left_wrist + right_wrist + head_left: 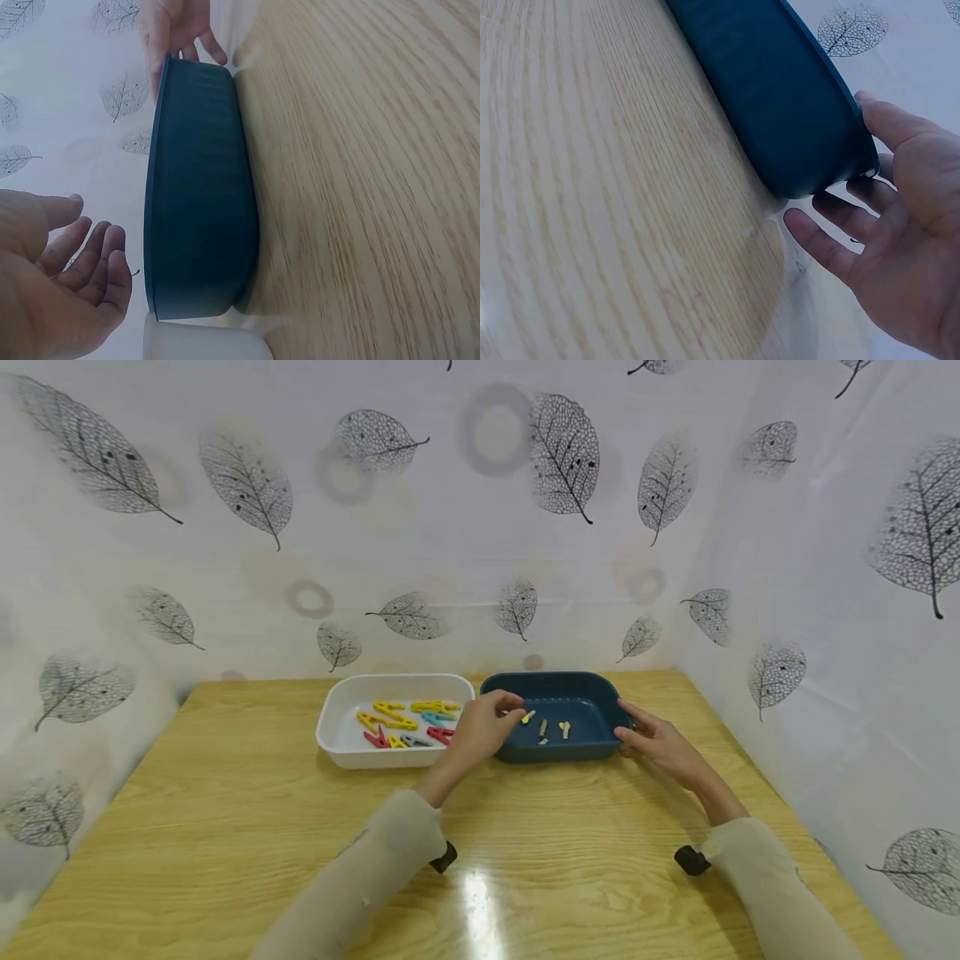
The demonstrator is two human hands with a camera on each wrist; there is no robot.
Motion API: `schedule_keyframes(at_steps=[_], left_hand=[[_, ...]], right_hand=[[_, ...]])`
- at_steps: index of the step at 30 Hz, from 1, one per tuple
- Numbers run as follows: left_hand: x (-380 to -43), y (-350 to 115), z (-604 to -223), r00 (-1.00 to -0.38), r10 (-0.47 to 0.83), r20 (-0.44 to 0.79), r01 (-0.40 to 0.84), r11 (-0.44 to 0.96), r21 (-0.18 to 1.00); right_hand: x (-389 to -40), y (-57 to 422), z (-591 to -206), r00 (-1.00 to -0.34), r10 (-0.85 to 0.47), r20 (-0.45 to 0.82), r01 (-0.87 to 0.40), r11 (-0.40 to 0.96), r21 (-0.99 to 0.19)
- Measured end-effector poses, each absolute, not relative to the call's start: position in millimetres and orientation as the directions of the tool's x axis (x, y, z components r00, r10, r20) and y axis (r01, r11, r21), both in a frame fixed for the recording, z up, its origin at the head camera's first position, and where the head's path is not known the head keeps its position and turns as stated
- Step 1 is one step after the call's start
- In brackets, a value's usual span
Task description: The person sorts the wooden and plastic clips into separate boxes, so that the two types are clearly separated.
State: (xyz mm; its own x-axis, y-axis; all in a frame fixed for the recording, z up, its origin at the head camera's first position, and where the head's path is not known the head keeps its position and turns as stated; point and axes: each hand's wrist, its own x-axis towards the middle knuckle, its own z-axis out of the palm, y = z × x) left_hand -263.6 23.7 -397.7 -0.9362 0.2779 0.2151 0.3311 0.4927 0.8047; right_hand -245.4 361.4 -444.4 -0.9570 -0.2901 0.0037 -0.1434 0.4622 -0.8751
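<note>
My left hand (483, 727) hovers over the left end of a dark blue tray (558, 752), thumb and fingers loosely bent with nothing visible between them. In the left wrist view, that hand (71, 274) is apart from the tray's side wall. My right hand (663, 747) touches the tray's right end; the right wrist view has the thumb at the rim and the extended fingers (847, 217) against the end wall. Inside lie a yellow-and-pale piece (528, 717), a brownish piece (543, 727) and another pale piece (566, 731), too small to identify.
A white tray (382, 760) stands left of the blue one, close against it. It holds several plastic clothespins, among them yellow (388, 721), teal (437, 718) and red (377, 738) ones. Behind the wooden table (225, 810) hangs a leaf-print curtain (442, 552).
</note>
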Motion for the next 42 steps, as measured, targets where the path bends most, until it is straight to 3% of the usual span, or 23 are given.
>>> schedule_keyframes(at_steps=[22,31,42], left_hand=[[-257.1,-0.2,-397.8,-0.941,0.263,0.212,0.317,0.470,0.824],[-254.5,-11.7,-396.7,-0.915,0.284,0.287,0.400,0.536,0.743],[-243.1,-25.0,-391.3,-0.881,0.359,0.308,0.472,0.716,0.515]], right_hand=[[-242.7,354.6,-440.1,-0.971,-0.234,0.046,-0.171,0.550,-0.817],[-240.0,331.3,-423.1,-0.964,-0.228,0.136,-0.264,0.759,-0.595],[-235.6,311.4,-410.1,-0.923,-0.331,0.196,-0.383,0.839,-0.387]])
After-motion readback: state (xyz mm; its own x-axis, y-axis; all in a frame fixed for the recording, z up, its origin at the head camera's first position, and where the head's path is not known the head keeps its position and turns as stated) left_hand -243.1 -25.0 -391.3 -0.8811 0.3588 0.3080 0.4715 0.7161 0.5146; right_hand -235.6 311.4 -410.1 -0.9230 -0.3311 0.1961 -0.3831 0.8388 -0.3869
